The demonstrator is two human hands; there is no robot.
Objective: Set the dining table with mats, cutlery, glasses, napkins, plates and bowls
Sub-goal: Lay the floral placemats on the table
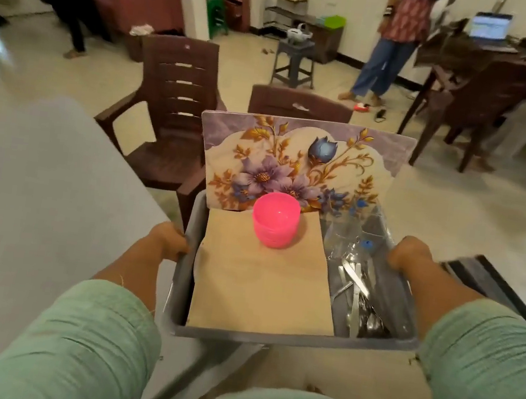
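I carry a grey plastic bin (290, 341) in front of me. My left hand (167, 240) grips its left rim and my right hand (410, 254) grips its right rim. Inside, floral mats (296, 163) stand upright against the far wall. A stack of pink bowls (275, 219) sits upside down on tan napkins (260, 286). Metal cutlery (357, 299) lies in the right part, with clear glasses (351, 231) behind it, partly hidden.
A grey table (38, 196) lies to my left. Brown plastic chairs (172, 113) stand ahead, one (300, 105) right behind the bin. A grey stool (294, 63), a person in jeans (388, 48) and a dark table with a laptop (490, 28) are farther back.
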